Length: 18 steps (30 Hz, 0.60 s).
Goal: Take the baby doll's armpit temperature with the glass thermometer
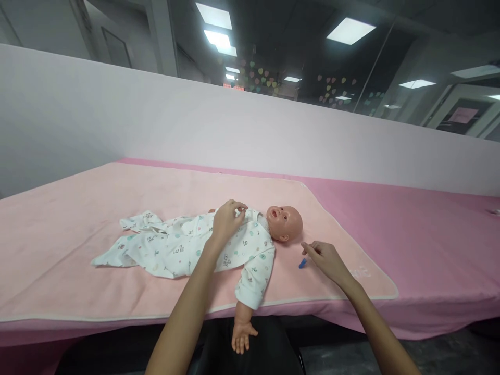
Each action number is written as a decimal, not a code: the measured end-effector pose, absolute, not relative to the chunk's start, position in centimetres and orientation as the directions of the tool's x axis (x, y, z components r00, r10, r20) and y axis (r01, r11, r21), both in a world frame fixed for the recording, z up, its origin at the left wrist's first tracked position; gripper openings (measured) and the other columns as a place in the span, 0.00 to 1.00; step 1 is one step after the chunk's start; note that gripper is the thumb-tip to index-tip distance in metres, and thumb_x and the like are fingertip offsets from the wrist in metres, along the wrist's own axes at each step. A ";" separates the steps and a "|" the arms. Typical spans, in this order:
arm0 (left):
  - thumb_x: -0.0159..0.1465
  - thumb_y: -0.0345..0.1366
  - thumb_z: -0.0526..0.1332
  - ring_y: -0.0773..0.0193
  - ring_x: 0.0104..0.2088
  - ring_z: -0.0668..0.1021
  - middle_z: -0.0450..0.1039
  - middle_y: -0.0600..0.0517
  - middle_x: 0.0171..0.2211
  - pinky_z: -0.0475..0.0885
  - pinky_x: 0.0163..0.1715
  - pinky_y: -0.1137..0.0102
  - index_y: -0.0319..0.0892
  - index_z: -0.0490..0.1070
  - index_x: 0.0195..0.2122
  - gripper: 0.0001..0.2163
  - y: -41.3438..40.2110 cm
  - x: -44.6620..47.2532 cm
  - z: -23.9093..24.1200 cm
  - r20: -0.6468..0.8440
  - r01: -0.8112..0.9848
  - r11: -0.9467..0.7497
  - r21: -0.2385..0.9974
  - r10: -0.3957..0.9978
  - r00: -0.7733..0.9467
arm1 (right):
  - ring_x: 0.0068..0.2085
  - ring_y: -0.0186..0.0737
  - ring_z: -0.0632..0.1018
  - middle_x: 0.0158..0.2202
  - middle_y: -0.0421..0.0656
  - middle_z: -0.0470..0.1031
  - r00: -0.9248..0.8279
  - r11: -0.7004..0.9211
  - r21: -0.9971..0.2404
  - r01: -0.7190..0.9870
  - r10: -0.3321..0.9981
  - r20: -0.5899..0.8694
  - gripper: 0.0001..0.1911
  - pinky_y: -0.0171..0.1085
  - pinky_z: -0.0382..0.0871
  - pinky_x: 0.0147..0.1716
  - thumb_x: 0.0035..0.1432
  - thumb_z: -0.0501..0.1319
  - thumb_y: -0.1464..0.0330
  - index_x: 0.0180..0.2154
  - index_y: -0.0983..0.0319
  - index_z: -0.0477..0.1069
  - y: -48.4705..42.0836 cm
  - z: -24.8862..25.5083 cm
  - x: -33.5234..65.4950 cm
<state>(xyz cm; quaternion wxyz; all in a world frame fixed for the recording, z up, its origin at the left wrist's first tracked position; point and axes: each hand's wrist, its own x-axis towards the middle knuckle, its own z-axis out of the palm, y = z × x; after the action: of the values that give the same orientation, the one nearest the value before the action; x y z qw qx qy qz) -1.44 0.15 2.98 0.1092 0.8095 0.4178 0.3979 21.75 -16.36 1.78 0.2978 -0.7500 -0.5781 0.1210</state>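
Note:
A baby doll (286,223) lies on its back, head to the right, with its mouth open. It wears a white printed sleepsuit (183,250), whose legs lie flat to the left. My left hand (229,219) is over the doll's chest, thumb and fingers curled together at the sleepsuit's front near the collar. Beside the doll's head, my right hand (322,256) has its fingers closed in a pinch. A small blue piece (302,263) shows just below those fingers; whether it is part of something in the hand cannot be made out.
A peach mat (78,208) covers much of the pink tablecloth (414,234). The doll's near arm (242,317) hangs over the table's front edge. Behind the table stands a white low wall (250,130) with glass above it (297,47).

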 end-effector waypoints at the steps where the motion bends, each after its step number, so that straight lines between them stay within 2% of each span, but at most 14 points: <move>1: 0.60 0.35 0.51 0.65 0.31 0.72 0.70 0.52 0.34 0.63 0.29 0.72 0.45 0.72 0.37 0.11 -0.4 -0.6 3.1 0.583 0.619 -0.635 0.463 0.744 0.327 | 0.22 0.34 0.71 0.24 0.44 0.73 0.303 -0.179 -0.595 0.784 0.946 0.115 0.25 0.33 0.61 0.25 0.56 0.48 0.54 0.22 0.64 0.73 -16.4 1.5 21.8; 3: 0.62 0.35 0.49 0.63 0.34 0.72 0.70 0.50 0.35 0.62 0.28 0.72 0.45 0.71 0.38 0.11 -1.3 0.9 3.0 0.609 0.660 -0.675 0.330 0.686 0.397 | 0.18 0.32 0.69 0.21 0.43 0.71 0.295 -0.220 -0.630 0.744 0.955 0.015 0.27 0.33 0.62 0.23 0.56 0.47 0.54 0.23 0.65 0.73 -16.5 0.6 21.8; 6: 0.62 0.35 0.49 0.60 0.36 0.72 0.70 0.49 0.31 0.62 0.29 0.70 0.43 0.71 0.34 0.11 -1.6 2.5 2.3 0.558 0.695 -0.699 0.168 0.648 0.518 | 0.14 0.30 0.66 0.17 0.41 0.68 0.260 -0.259 -0.702 0.663 0.959 -0.108 0.26 0.32 0.60 0.16 0.57 0.45 0.55 0.26 0.66 0.72 -16.5 -0.5 21.8; 8: 0.62 0.34 0.50 0.60 0.34 0.72 0.71 0.48 0.30 0.62 0.31 0.69 0.41 0.71 0.31 0.11 -1.2 2.8 1.5 0.514 0.726 -0.675 0.131 0.673 0.532 | 0.14 0.30 0.67 0.19 0.42 0.70 0.172 -0.231 -0.729 0.645 0.973 -0.155 0.25 0.31 0.59 0.14 0.57 0.46 0.55 0.26 0.67 0.72 -16.3 0.3 21.8; 10: 0.62 0.34 0.49 0.60 0.32 0.73 0.71 0.48 0.30 0.63 0.33 0.68 0.40 0.71 0.30 0.12 -0.7 2.8 0.9 0.497 0.740 -0.661 0.121 0.686 0.532 | 0.16 0.29 0.68 0.20 0.43 0.72 0.060 -0.149 -0.731 0.665 0.987 -0.146 0.25 0.30 0.60 0.14 0.56 0.49 0.54 0.26 0.67 0.73 -15.8 3.3 22.1; 12: 0.62 0.35 0.49 0.60 0.32 0.73 0.71 0.48 0.29 0.63 0.34 0.67 0.40 0.71 0.29 0.12 -0.4 2.6 0.6 0.503 0.729 -0.674 0.121 0.675 0.540 | 0.17 0.29 0.68 0.18 0.43 0.71 0.023 -0.043 -0.728 0.684 0.999 -0.037 0.24 0.29 0.60 0.14 0.54 0.52 0.54 0.26 0.67 0.73 -15.3 8.5 22.5; 14: 0.62 0.35 0.49 0.60 0.32 0.73 0.71 0.48 0.30 0.63 0.34 0.67 0.40 0.71 0.29 0.12 -0.3 2.5 0.4 0.517 0.714 -0.688 0.131 0.662 0.543 | 0.17 0.28 0.68 0.18 0.42 0.72 0.057 0.096 -0.774 0.626 0.984 0.169 0.20 0.28 0.60 0.15 0.54 0.55 0.56 0.27 0.67 0.73 -14.7 14.3 22.7; 16: 0.62 0.35 0.49 0.60 0.32 0.73 0.71 0.48 0.30 0.62 0.34 0.67 0.40 0.71 0.30 0.12 -0.4 2.4 0.3 0.522 0.709 -0.690 0.145 0.662 0.538 | 0.15 0.26 0.66 0.18 0.40 0.72 0.151 0.385 -0.817 0.430 0.861 0.486 0.17 0.28 0.57 0.14 0.56 0.53 0.60 0.27 0.65 0.72 -14.0 18.8 22.2; 17: 0.62 0.35 0.49 0.60 0.32 0.73 0.71 0.48 0.30 0.62 0.34 0.67 0.40 0.71 0.30 0.13 -0.5 2.4 0.3 0.523 0.707 -0.691 0.152 0.663 0.535 | 0.14 0.25 0.64 0.16 0.37 0.70 0.204 0.518 -0.803 0.293 0.787 0.582 0.18 0.27 0.55 0.13 0.58 0.49 0.62 0.25 0.63 0.71 -13.5 20.1 21.6; 18: 0.62 0.35 0.49 0.60 0.33 0.73 0.71 0.47 0.30 0.62 0.34 0.67 0.40 0.71 0.30 0.13 -0.5 2.4 0.3 0.525 0.705 -0.691 0.159 0.664 0.532 | 0.12 0.24 0.61 0.14 0.35 0.68 0.224 0.600 -0.765 0.234 0.733 0.643 0.20 0.26 0.53 0.12 0.59 0.46 0.63 0.22 0.62 0.69 -13.1 20.6 20.8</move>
<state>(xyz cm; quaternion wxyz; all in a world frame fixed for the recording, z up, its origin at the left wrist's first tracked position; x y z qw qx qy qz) 2.44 -0.50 0.33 -0.0361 0.8746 0.3915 0.2837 20.77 -13.05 20.62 0.6684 -0.4067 -0.5942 0.1865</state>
